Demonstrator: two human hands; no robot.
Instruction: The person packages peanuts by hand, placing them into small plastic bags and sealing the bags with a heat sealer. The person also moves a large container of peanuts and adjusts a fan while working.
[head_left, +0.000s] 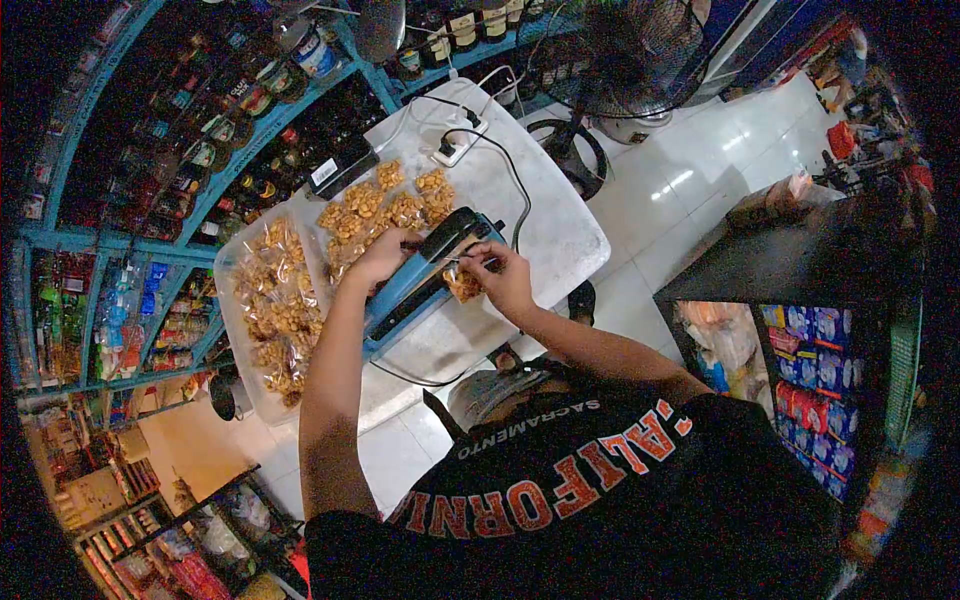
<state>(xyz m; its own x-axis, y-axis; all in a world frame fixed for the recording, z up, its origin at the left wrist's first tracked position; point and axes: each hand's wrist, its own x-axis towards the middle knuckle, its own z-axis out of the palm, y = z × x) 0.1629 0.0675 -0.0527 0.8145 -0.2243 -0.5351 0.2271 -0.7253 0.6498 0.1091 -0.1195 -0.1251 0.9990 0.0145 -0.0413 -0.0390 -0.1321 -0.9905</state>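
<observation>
A blue and black impulse bag sealer (415, 275) lies slantwise on the white table between my hands. My right hand (505, 282) pinches the top of a small clear plastic bag of golden-brown snacks (462, 283) at the sealer's right side. My left hand (382, 258) is on the opposite side, close against the sealer. Its fingers are curled and partly hidden, so what they hold cannot be made out. Filled snack bags (365, 212) lie just beyond my left hand.
A translucent tray (232, 300) with several more filled bags sits on the table's left. A power strip (460, 145) with cables and a dark box (340, 170) are at the far side. Bottle shelves (200, 225) stand left, a fan (630, 55) beyond, a black cabinet (750, 265) right.
</observation>
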